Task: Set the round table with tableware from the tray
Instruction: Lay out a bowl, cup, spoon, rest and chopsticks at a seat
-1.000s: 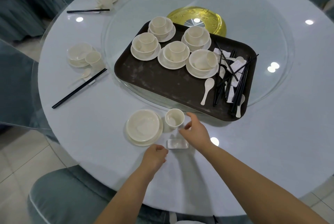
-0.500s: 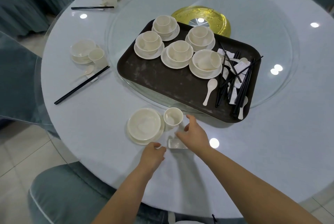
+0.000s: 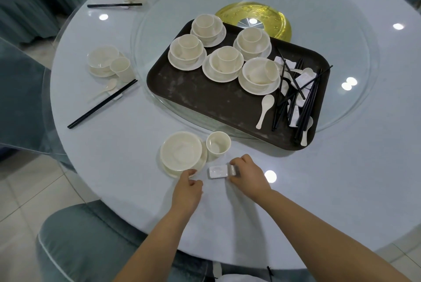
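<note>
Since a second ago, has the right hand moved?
Yes. The right hand has dropped from beside the cup toward the table's near edge and now pinches the small white rest.

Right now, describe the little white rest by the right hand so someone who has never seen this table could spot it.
Start at the dark tray on the glass turntable, then drop to the near table edge, where a cream bowl and cup sit. Just below the cup lies the chopstick rest, touched by the right hand. It is the only flat white rectangle there, with a shallow round dimple.
</note>
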The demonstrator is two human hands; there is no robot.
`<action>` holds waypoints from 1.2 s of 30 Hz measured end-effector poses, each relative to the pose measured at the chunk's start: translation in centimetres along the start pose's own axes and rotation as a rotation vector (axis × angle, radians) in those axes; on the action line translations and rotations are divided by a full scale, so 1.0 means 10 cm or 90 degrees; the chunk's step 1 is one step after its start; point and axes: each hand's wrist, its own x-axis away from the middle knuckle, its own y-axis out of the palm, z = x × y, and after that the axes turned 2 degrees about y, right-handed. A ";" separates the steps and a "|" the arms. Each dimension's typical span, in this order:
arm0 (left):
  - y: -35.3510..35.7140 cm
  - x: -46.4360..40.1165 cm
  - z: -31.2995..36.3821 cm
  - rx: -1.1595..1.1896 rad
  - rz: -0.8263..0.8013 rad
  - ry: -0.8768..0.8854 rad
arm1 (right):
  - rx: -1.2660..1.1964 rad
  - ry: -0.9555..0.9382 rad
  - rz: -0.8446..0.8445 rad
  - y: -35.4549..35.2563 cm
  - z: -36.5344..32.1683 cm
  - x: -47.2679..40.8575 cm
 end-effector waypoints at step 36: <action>0.25 0.09 0.07 -0.212 0.002 0.109 | -0.206 0.079 0.279 -0.76 0.20 -0.12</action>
